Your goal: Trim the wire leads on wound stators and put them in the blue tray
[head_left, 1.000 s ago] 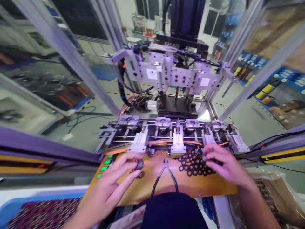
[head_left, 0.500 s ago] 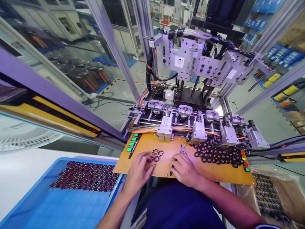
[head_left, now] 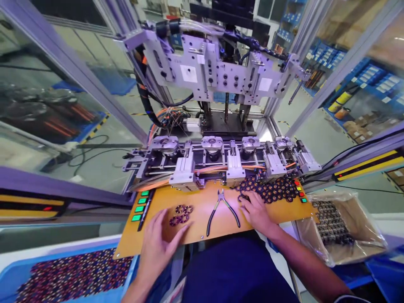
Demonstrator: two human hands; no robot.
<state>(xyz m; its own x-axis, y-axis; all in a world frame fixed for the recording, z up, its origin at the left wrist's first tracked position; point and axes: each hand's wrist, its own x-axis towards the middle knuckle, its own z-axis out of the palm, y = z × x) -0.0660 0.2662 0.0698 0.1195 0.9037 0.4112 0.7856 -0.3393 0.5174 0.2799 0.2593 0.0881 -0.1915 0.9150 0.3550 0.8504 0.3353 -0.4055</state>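
Note:
My left hand [head_left: 159, 235] rests on the yellow board [head_left: 195, 229], open, thumb and fingers spread around a small group of wound rings [head_left: 179, 209] with copper and dark red segments. My right hand [head_left: 257, 212] is at the left front edge of a packed cluster of black rings [head_left: 274, 189]. Its fingers are curled down on one black ring [head_left: 241, 198], partly hidden by the fingertips. Between my hands lie diagonal cutters [head_left: 220, 198], jaws away from me, handles spread, with neither hand touching them.
Behind the board stands a machine with clamping stations [head_left: 212, 145] and a metal head plate [head_left: 214, 73]. Green buttons [head_left: 139, 208] and a dark pen-like stick [head_left: 145, 212] are at the left. A blue tray [head_left: 126, 280] of rings sits lower left; a lined box [head_left: 360, 227] of parts, right.
My right hand has let go of the cutters and moved right to the black rings. The cutters now lie with handles apart. My left hand stays by the small ring group; the view has turned right.

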